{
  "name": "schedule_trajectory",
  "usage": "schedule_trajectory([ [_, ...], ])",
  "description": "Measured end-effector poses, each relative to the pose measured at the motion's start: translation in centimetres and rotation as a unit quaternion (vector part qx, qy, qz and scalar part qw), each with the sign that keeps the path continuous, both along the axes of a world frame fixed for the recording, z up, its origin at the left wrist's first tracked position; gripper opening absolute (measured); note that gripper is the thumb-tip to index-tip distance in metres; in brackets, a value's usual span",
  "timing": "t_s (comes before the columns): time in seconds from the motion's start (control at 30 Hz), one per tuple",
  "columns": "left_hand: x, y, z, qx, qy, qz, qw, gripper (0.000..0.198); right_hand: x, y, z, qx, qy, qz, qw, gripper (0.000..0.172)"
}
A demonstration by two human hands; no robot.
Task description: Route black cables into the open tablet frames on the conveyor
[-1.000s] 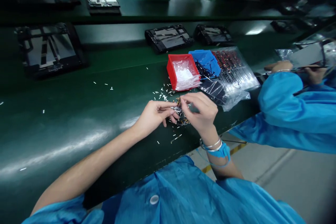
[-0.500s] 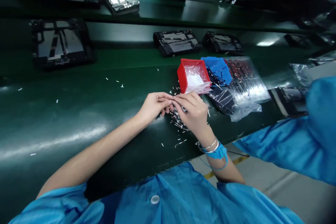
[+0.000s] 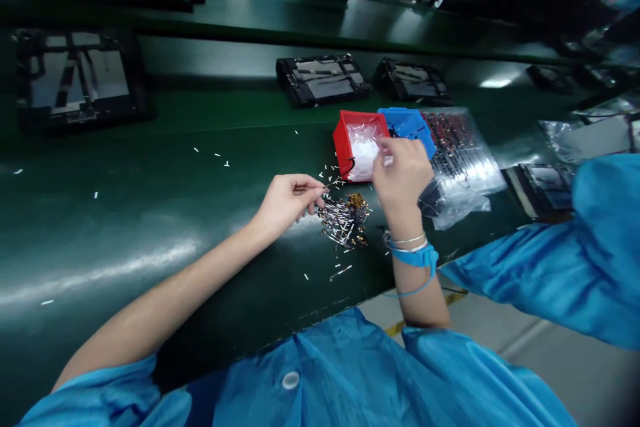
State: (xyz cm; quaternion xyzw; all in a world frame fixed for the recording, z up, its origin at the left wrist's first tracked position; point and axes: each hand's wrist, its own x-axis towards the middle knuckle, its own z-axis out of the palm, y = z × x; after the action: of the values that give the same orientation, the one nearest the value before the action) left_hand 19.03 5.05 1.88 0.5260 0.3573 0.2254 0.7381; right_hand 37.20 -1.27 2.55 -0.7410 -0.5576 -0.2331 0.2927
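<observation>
Over the green table my left hand (image 3: 293, 200) pinches a short, thin cable (image 3: 334, 182) between thumb and fingertips. My right hand (image 3: 403, 173) hovers at the right side of the red bin (image 3: 343, 147), thumb and index finger pressed together; blur hides what they hold, if anything. White strips and clear film fill that bin. Below it, between both hands, lies a pile of small cables (image 3: 343, 220) with white strips and gold-coloured ends. My right hand partly covers the blue bin (image 3: 407, 121), which holds dark pieces.
Small white strips (image 3: 217, 155) are scattered over the table (image 3: 150, 200). Right of the bins lies a clear plastic bag of cables (image 3: 463, 147). Opened black devices (image 3: 323, 79) stand along the raised strip behind. A co-worker's blue sleeve (image 3: 520, 257) reaches in from the right.
My right hand has left my left hand and moved up and right to the red bin, uncovering the pile. The left hand keeps its pinch. A bright tilted device at the back is gone.
</observation>
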Motion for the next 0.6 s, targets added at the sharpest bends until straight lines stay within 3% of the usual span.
schedule_trajectory([
  [0.07, 0.0, 0.1, -0.2, -0.007, -0.005, 0.000, 1.000, 0.006, 0.0, -0.3, 0.1, -0.001, -0.015, 0.027, 1.000, 0.027],
  [0.2, -0.2, 0.0, -0.4, -0.022, -0.026, -0.029, 0.999, 0.007, -2.4, -1.3, -0.3, -0.020, -0.063, 0.187, 0.980, 0.024],
  [0.33, -0.5, 0.9, -0.5, -0.017, -0.045, -0.074, 0.996, 0.018, -3.4, -1.4, -0.9, 0.016, -0.024, 0.220, 0.975, 0.017],
  [0.43, 0.4, 4.7, -0.9, 0.063, 0.012, 0.015, 0.998, 0.022, -2.7, -1.3, -1.1, 0.060, 0.026, 0.213, 0.975, 0.015],
  [0.5, 2.0, 8.8, -1.6, 0.135, 0.091, 0.125, 0.979, 0.026, -2.1, -1.4, -1.1, 0.078, 0.056, 0.203, 0.974, 0.017],
  [0.6, 5.3, 15.8, -2.8, 0.182, 0.148, 0.186, 0.954, 0.032, -1.6, -1.8, -1.2, 0.078, 0.088, 0.189, 0.975, 0.021],
])
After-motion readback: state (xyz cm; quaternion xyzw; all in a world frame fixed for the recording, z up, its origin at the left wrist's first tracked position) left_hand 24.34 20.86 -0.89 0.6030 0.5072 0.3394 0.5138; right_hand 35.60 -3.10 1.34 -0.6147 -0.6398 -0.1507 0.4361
